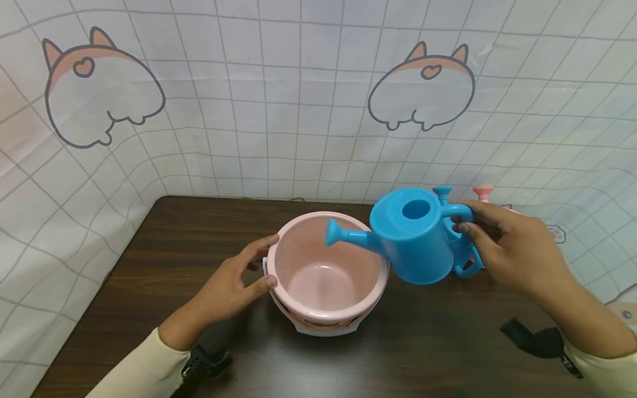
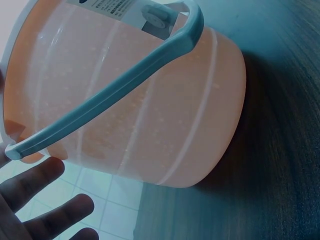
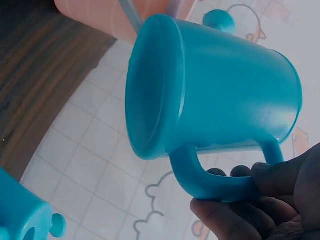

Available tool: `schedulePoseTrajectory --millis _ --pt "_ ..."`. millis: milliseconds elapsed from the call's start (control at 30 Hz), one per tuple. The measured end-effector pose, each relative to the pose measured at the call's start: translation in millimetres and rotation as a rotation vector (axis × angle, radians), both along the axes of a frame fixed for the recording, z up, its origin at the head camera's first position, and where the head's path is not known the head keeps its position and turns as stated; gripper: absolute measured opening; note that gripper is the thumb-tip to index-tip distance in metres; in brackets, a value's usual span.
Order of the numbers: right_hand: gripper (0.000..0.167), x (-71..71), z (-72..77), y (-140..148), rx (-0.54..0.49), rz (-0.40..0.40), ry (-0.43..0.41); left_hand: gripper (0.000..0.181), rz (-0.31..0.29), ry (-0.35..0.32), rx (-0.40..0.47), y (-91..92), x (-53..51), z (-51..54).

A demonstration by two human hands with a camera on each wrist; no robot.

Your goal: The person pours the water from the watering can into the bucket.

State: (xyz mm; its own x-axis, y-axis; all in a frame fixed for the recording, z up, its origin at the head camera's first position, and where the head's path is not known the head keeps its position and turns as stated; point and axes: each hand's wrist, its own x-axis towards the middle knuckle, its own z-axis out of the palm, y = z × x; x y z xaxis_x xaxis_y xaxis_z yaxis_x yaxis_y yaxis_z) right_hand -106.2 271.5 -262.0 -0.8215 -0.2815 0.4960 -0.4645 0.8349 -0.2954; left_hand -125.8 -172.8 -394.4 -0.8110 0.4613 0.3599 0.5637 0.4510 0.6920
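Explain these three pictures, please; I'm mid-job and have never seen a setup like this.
There is no machine here, just a person working bare-handed. The wide picture comes from a camera on the person's head, looking forward and down; the other two come from one on each wrist. On the dark table stands a pink bucket, touched by the left hand. The right hand holds a blue watering can, spout over the bucket. Behind it are another blue can, partly hidden, and a pink sprinkler head.
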Motion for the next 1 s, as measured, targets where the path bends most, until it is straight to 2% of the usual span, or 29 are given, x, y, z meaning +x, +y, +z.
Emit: schedulePoseTrajectory --millis 467,1000 --pt "0.04 -1.6 6.7 -3.7 0.027 0.038 -0.017 0.065 -0.001 0.015 0.002 -0.2 -1.2 -4.3" --pt "0.042 -5.4 14.2 -10.8 0.064 0.041 0.013 0.066 0.005 0.005 -0.002 -0.1 -0.7 -2.3"
